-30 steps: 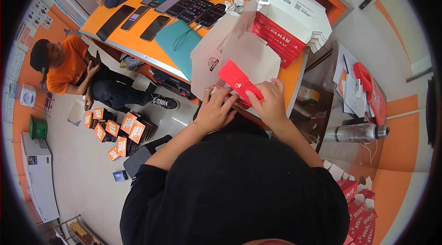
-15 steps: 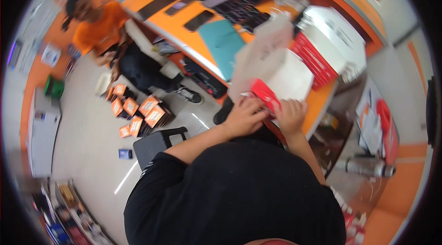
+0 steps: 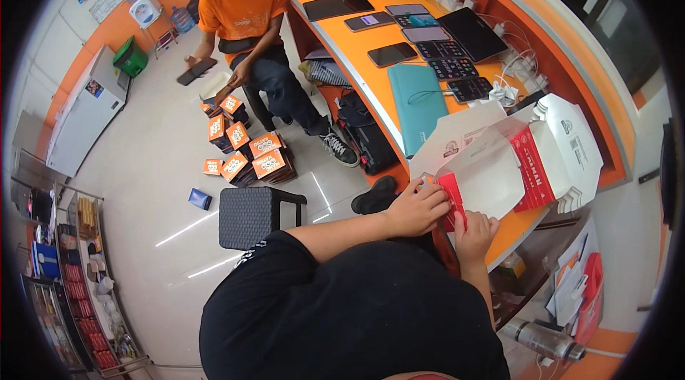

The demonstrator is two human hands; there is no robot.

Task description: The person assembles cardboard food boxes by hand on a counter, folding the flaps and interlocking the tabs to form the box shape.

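A white carton blank [image 3: 489, 179] with a red side panel [image 3: 451, 194] lies partly unfolded at the near edge of the orange counter. My left hand [image 3: 421, 209] is closed over the left end of the red panel, its fingers curled on the cardboard. Thumb raised, my right hand [image 3: 476, 236] grips the same panel at its near right end. One pale flap [image 3: 457, 146] of the carton stands up at the back left. Just beyond it, to the right, lie several nested flat cartons [image 3: 574, 148], white with a red band [image 3: 529, 166].
Phones [image 3: 392, 55], a teal folder [image 3: 416, 105] and a black tablet [image 3: 473, 34] lie along the counter [image 3: 364, 84]. A grey stool [image 3: 250, 217] stands on the floor beside piled orange-topped boxes [image 3: 267, 152]. A seated person in orange [image 3: 246, 12] holds a phone. A metal bottle [image 3: 542, 339] lies right.
The view has swung, so the counter and the seated person sit differently in it. Both hands stay on the red panel, and the pale flap leans lower to the left.
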